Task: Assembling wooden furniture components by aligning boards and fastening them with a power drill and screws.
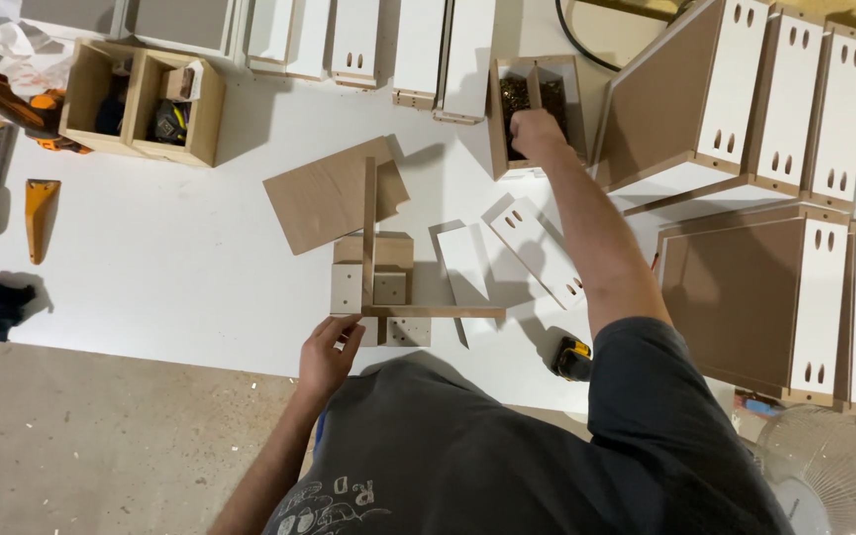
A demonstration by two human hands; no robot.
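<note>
we are part-way through putting together a small wooden assembly (pixel 378 287) of thin boards that stands near the front edge of the white worktop (pixel 180 258), just ahead of us. our left hand (pixel 327 355) steadies it at its front left corner, fingers closed on the board edge there, thumb and fingertips pinching the pale panel. our right hand (pixel 537 131) is stretched out toward the back of the worktop and dips into a small 2-compartment wooden box (pixel 537 109) filled with dark small parts, most likely screws; the fingers are curled down into the left compartment, and we cannot tell whether they have closed on anything yet.

we judge the step in hand to be fetching a fastener while the joint is kept square. the next move calls for a clean pinch of 1 piece out of the heap, and for the left hand not to let the upright board shift.

beside the assembly lie a loose brown panel (pixel 324 198) and 2 white slotted pieces (pixel 537 253). a yellow and black tool (pixel 572 359) sits at the front edge by our right arm. finished drawer boxes (pixel 745 307) are stacked along the right edge, and another open box (pixel 141 99) with tools stands at the back left corner.
</note>
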